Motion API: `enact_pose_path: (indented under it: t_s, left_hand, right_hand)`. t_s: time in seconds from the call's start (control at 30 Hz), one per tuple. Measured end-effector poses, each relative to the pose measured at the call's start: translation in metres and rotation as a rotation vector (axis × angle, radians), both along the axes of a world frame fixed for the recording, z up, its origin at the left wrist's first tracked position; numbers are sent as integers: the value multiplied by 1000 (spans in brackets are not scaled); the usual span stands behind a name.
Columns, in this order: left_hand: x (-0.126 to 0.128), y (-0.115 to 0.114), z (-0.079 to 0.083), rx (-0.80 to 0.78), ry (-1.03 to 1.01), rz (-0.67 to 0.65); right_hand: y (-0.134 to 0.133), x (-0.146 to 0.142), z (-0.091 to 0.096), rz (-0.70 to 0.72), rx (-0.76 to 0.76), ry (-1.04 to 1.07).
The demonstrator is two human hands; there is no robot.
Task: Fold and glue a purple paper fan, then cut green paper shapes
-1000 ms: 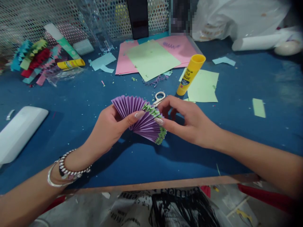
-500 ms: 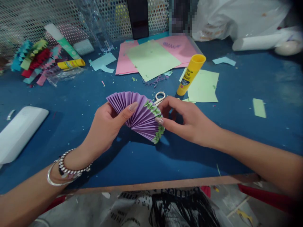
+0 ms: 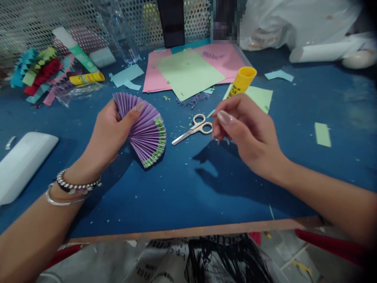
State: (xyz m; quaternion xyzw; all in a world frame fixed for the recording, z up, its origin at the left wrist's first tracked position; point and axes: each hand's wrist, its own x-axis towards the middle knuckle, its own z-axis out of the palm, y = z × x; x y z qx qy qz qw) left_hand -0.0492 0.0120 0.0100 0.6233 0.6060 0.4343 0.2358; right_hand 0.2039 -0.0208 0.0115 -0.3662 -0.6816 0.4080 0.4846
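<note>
Purple pleated fan (image 3: pixel 147 135) shifted leftward, now apart from right hand (image 3: pixel 250 137), whose fingers curl; cannot tell if anything is pinched. Left hand (image 3: pixel 110 127), left of centre, pinches fan's upper-left pleats; green edge (image 3: pixel 161 135) lies rightward of grip. Beyond: scissors (image 3: pixel 193 129), mid-frame.

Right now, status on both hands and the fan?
Left hand gripping purple fan, spread open. Right hand raised, apart from fan; grip unclear. Scissors lying on table between hands.
</note>
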Motion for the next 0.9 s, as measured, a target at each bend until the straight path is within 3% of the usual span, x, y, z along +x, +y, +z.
enact_pose_path:
  t_s: [0.2, 0.3, 0.47, 0.6, 0.67, 0.9]
  left_hand:
    - [-32, 19, 5, -118, 629, 118]
    - [-40, 22, 4, -117, 791, 194]
    - [-40, 23, -3, 38, 819, 105]
    - [-33, 20, -4, 119, 832, 56]
    - [-30, 19, -3, 147, 821, 52]
    - [-29, 17, -3, 199, 604, 3]
  right_hand:
    - [1, -2, 2, -117, 63, 151]
    - [-1, -5, 1, -152, 88, 211]
    - [3, -4, 0, -314, 159, 253]
    - [23, 10, 1, -430, 417, 293]
    - [34, 18, -1, -441, 465, 249]
    - [52, 33, -10, -651, 477, 65]
